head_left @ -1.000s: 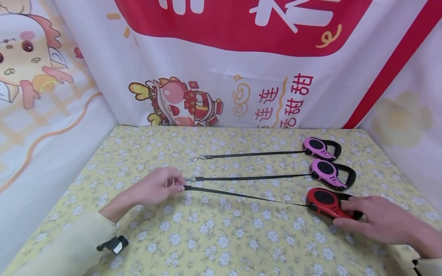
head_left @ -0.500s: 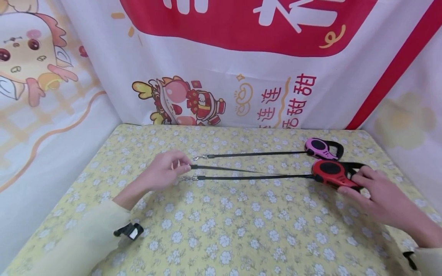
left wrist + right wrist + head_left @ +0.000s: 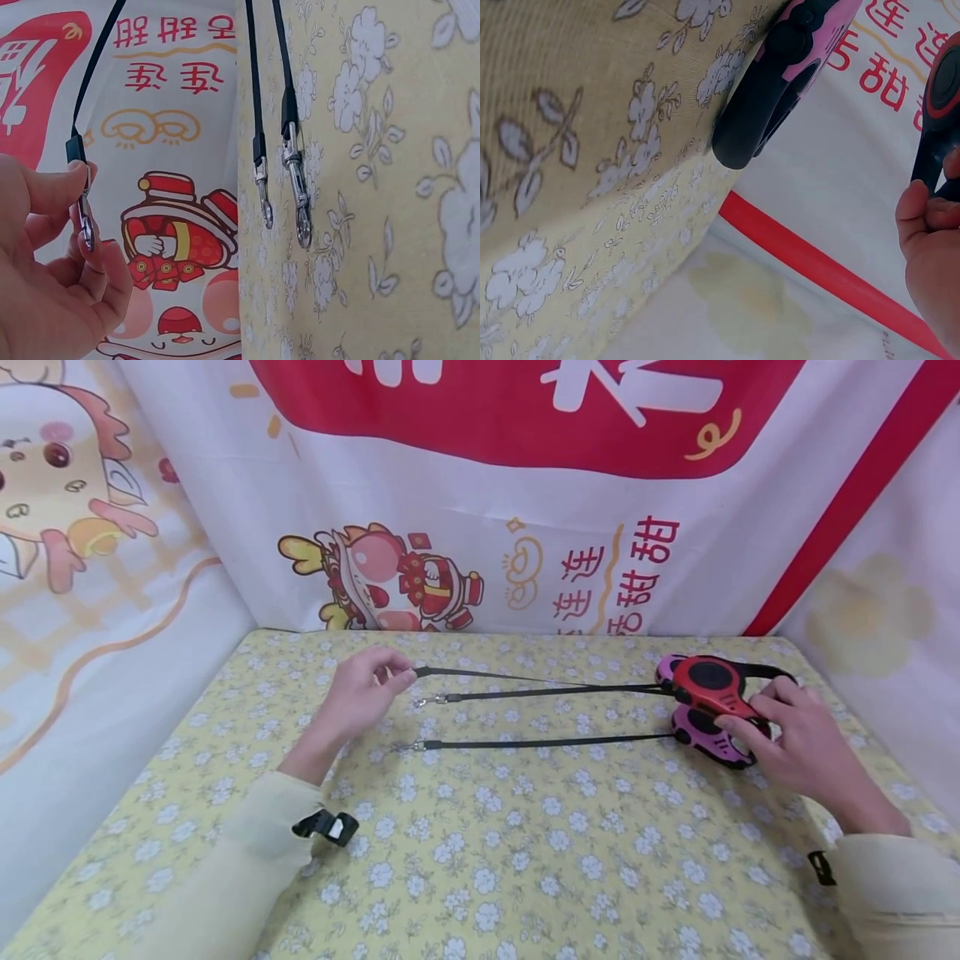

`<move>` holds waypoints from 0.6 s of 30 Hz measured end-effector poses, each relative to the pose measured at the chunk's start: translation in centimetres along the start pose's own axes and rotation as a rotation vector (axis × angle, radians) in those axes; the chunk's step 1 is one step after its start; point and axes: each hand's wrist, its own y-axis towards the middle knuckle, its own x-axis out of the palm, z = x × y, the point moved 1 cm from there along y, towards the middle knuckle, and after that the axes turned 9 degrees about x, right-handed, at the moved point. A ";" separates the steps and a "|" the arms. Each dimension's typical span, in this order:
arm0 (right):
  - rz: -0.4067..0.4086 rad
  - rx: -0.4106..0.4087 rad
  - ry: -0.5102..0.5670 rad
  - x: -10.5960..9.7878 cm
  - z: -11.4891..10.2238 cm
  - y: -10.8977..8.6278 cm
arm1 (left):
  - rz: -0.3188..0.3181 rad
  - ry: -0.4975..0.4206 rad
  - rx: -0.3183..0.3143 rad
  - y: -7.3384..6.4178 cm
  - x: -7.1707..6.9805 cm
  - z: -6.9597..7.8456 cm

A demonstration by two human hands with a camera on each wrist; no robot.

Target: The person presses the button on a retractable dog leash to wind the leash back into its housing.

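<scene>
Red leash (image 3: 707, 681) is held above the table (image 3: 480, 868), over two pink leashes (image 3: 712, 745) already laid out. Its handle (image 3: 767, 672) is gripped by curled fingers of the right hand (image 3: 802, 743); its clip (image 3: 87, 229) is pinched by the left hand (image 3: 367, 689). Setting-down judged outstanding.

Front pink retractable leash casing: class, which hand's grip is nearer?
Right. The right grip is close on the right of the pink casing; the left grip, far left.
</scene>
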 end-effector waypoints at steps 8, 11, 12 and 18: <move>-0.037 0.023 -0.017 0.2 0.1 0.0 | 0.024 -0.010 -0.005 -0.3 0.3 -0.2; -0.034 -0.007 -0.042 0.3 0.3 0.0 | 0.022 -0.016 -0.026 -0.4 0.4 -0.3; -0.032 -0.016 -0.052 0.3 0.3 0.0 | 0.023 -0.018 -0.033 -0.5 0.4 -0.3; -0.028 -0.033 -0.087 0.4 0.9 -0.2 | 0.020 -0.038 -0.027 -0.5 0.8 -0.5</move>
